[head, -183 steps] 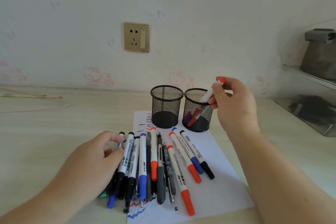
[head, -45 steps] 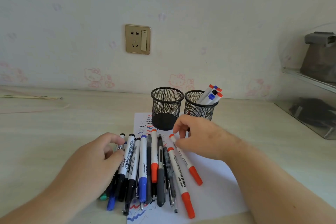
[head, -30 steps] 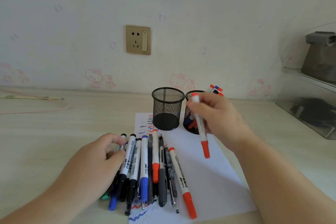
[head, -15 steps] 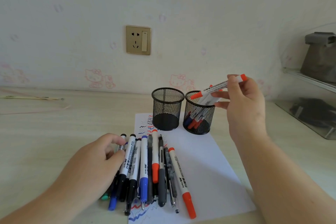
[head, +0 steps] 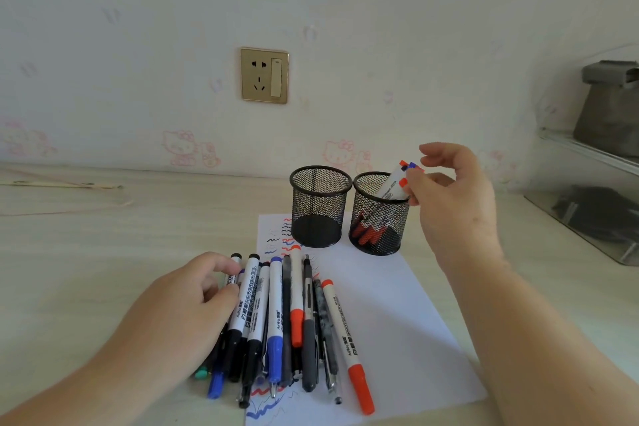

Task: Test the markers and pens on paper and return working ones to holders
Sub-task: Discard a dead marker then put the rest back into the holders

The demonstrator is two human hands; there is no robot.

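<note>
Right hand loosely spread at the right holder; contact with the markers inside is unclear. Left hand rests curled on the pen pile, hiding its left part. Paper lies beneath.

Black mesh holders, seemingly red-capped markers

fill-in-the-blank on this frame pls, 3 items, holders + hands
1. The markers stand in the ____ mesh holder.
2. The left mesh holder is ____.
3. The left hand rests on the row of pens lying on the ____.

Missing words: right; empty; paper
</note>
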